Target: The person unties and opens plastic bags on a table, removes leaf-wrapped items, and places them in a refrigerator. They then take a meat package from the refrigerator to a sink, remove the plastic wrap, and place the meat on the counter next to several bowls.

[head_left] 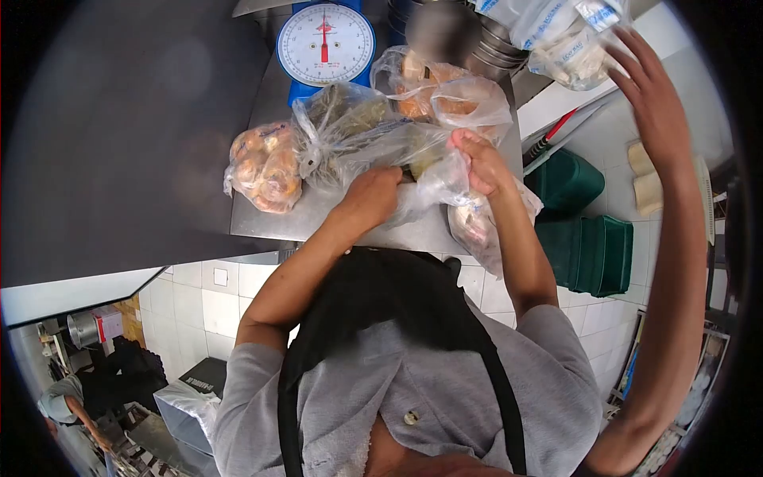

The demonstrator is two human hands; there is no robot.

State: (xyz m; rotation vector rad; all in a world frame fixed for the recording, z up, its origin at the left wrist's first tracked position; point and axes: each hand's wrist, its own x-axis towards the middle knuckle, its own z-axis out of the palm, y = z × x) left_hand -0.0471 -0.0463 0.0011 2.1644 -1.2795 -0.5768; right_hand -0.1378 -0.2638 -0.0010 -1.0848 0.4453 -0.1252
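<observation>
My left hand [372,197] is closed on the near side of a clear plastic bag [433,167] with something greenish inside. The fingers of my right hand [482,163] pinch the gathered plastic at the bag's right side. Just beyond my hands lies another clear bag [346,115] with dark green contents. A bag of brownish round pieces [266,167] rests to the left, and bags of orange-brown pieces [453,95] lie behind my right hand. Under my right forearm, a bag with pale pinkish contents [477,230] hangs over the counter's edge.
A blue dial scale [326,44] stands at the back of the metal counter [262,225]. Another person's arm [671,159] reaches in from the right to bags [568,48]. Green bins [596,246] stand right of the counter. Another person [67,405] is at lower left.
</observation>
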